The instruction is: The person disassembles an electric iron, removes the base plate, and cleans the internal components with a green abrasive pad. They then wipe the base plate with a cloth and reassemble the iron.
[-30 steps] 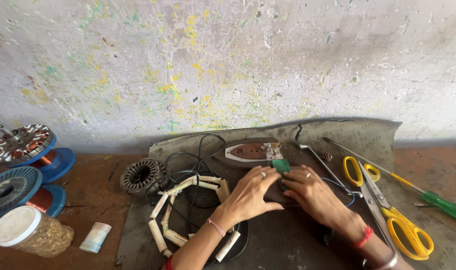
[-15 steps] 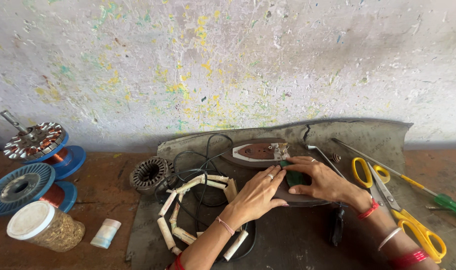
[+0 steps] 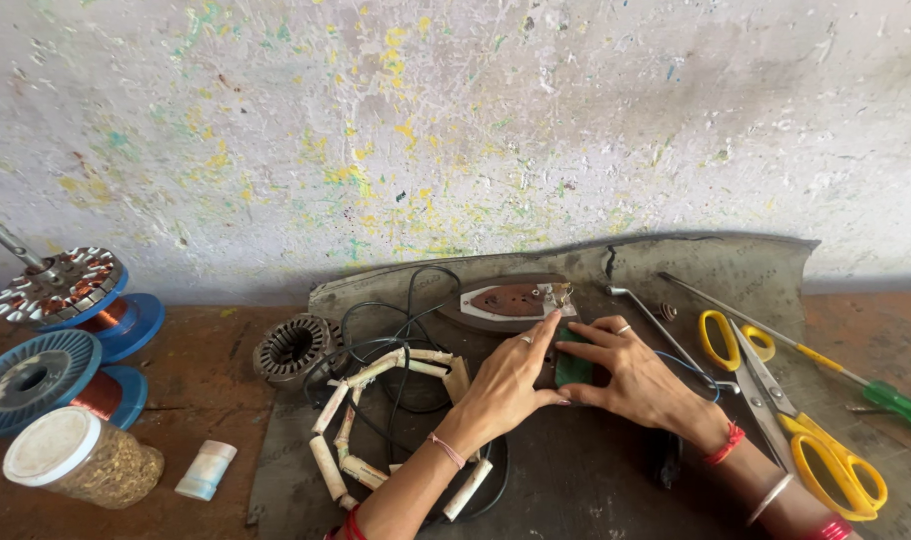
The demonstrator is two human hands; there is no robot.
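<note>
Both my hands rest on a small green piece (image 3: 574, 366) lying on the dark mat (image 3: 596, 470). My left hand (image 3: 506, 385) lies flat with its fingers stretched toward the piece and touching its left edge. My right hand (image 3: 636, 375) presses on the piece from the right, fingers spread over it. Just behind my fingertips lies an iron sole plate (image 3: 511, 300), brown on top. A ring of cream sleeved coil segments (image 3: 376, 420) with black wire lies under my left wrist.
A metal stator core (image 3: 296, 350) sits left of the coil. Blue spools of copper wire (image 3: 46, 375) and a rotor (image 3: 61, 285), a jar (image 3: 76, 460) and a tape roll (image 3: 206, 470) stand at left. Yellow scissors (image 3: 786, 400), a green screwdriver (image 3: 876, 390) and a bent rod (image 3: 651, 320) lie at right.
My hands have stayed on the green piece; the right hand shifted over it from the right and the left hand flattened beside it. The view moved slightly.
</note>
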